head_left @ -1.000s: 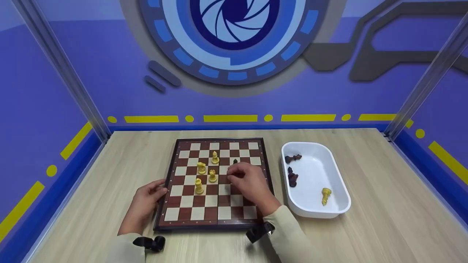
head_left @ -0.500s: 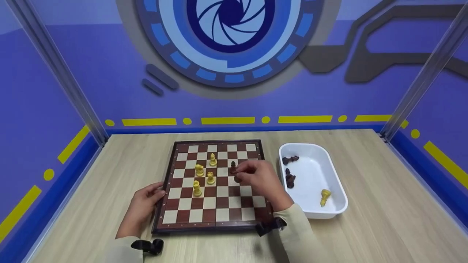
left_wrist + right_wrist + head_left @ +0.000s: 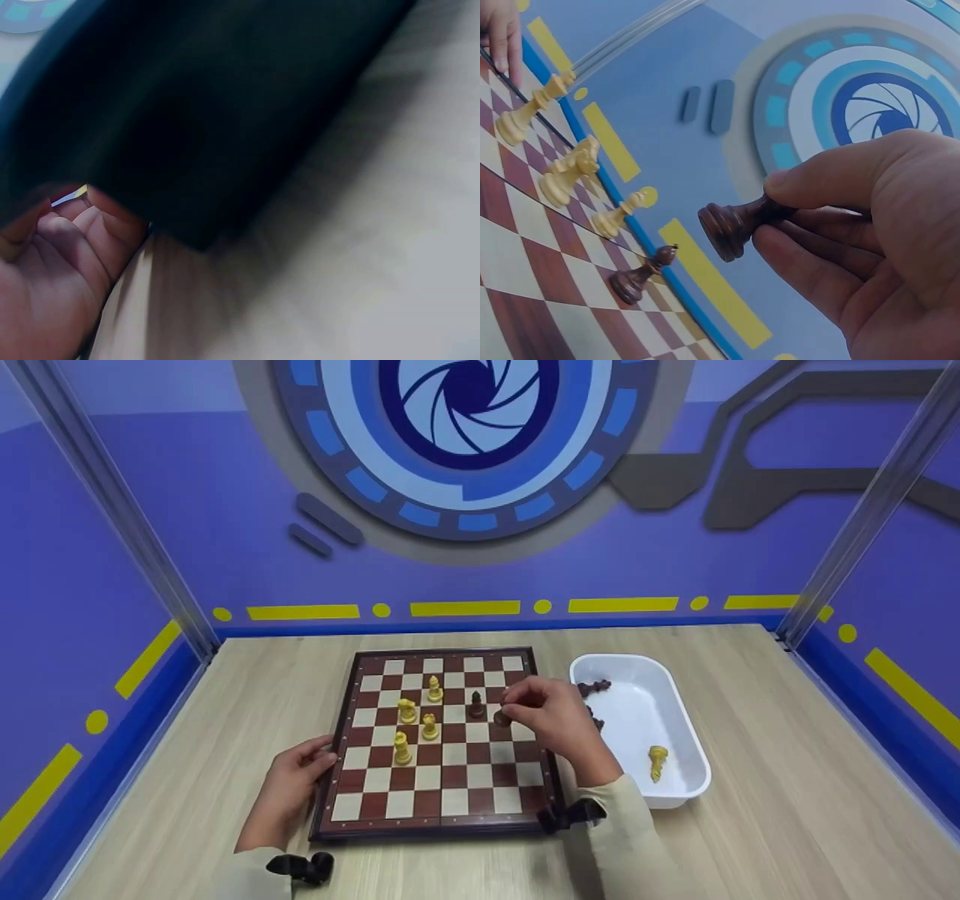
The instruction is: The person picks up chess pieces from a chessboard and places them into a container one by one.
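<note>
My right hand (image 3: 559,718) pinches a dark brown chess piece (image 3: 731,225) by its upper part, which the fingers hide. Its wide base points away from the palm in the right wrist view. The hand is over the right side of the chessboard (image 3: 480,802). Just left of it a dark bishop (image 3: 476,706) stands upright on the board. Several cream pieces, among them a knight (image 3: 406,711), stand further left. At the board's left edge rests my left hand (image 3: 289,780), its fingertips and thumb touching the frame.
A white tray (image 3: 694,735) stands right of the board, partly behind my right hand. Inside lie dark pieces (image 3: 598,687) and a yellow piece (image 3: 658,763) on its side. Patterned blue wall panels (image 3: 225,525) enclose the wooden table (image 3: 780,720) at the back and sides.
My right hand has moved right across the board with the dark piece, uncovering the dark bishop. It now overlaps the tray's left rim. The left hand stays at the board's edge.
</note>
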`<state>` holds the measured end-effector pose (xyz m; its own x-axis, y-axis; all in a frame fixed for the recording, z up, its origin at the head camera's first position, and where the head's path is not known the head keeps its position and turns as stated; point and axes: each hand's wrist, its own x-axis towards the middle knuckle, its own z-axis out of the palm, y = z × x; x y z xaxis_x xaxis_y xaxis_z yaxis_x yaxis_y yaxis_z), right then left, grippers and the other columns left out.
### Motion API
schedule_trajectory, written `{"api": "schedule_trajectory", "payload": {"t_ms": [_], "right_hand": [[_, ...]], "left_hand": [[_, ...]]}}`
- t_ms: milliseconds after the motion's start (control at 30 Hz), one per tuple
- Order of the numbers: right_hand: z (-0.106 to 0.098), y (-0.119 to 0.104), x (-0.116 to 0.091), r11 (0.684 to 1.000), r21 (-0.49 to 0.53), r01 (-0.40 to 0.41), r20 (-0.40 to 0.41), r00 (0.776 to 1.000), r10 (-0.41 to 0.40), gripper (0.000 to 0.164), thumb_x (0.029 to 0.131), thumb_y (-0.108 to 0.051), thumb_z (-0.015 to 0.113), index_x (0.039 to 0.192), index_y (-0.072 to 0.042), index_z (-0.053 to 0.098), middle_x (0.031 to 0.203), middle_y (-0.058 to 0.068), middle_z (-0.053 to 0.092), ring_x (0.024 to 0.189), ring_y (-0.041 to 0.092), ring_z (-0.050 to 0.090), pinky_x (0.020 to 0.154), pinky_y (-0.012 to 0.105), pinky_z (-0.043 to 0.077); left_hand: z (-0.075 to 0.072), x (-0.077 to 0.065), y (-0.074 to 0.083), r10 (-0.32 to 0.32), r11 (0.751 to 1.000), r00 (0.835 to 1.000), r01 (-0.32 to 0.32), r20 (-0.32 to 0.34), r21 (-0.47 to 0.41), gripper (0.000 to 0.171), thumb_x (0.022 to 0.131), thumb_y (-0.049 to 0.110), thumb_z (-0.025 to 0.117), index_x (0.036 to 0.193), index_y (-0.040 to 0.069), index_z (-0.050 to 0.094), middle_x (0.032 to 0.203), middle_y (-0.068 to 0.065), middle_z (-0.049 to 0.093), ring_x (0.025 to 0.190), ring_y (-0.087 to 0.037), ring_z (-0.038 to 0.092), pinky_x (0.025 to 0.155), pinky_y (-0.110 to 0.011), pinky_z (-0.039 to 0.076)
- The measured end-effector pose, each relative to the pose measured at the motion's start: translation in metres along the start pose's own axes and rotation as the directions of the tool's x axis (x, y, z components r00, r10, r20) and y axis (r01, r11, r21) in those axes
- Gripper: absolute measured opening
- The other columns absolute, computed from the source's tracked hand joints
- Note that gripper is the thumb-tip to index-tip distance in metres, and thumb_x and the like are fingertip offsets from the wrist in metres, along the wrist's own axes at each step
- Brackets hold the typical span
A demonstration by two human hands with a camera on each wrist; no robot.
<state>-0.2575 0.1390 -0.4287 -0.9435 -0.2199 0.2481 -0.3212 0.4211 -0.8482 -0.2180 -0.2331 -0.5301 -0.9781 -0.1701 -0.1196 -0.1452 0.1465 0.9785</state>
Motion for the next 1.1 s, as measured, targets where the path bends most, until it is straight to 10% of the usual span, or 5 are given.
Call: {"api": "schedule_trajectory", "payload": {"t_ms": [1100], "right_hand": [[-0.050,0.005,-0.004,0.998,0.044,-0.035,-0.190,0.981,0.043,0.006,0.083,-0.011,0.075,0.088,-0.011,0.072,0.102,0.003,0.071,0.083,0.016,0.069,0.074,0.028,0.054]], "left_hand": [[-0.001,-0.002,0.000,0.005,0.998,1.000,-0.004,-0.007,0.058,0.041,0.097,0.007,0.057,0.137,0.002,0.052,0.099,-0.006,0.063,0.079,-0.010,0.061,0.065,-0.024,0.052]]}}
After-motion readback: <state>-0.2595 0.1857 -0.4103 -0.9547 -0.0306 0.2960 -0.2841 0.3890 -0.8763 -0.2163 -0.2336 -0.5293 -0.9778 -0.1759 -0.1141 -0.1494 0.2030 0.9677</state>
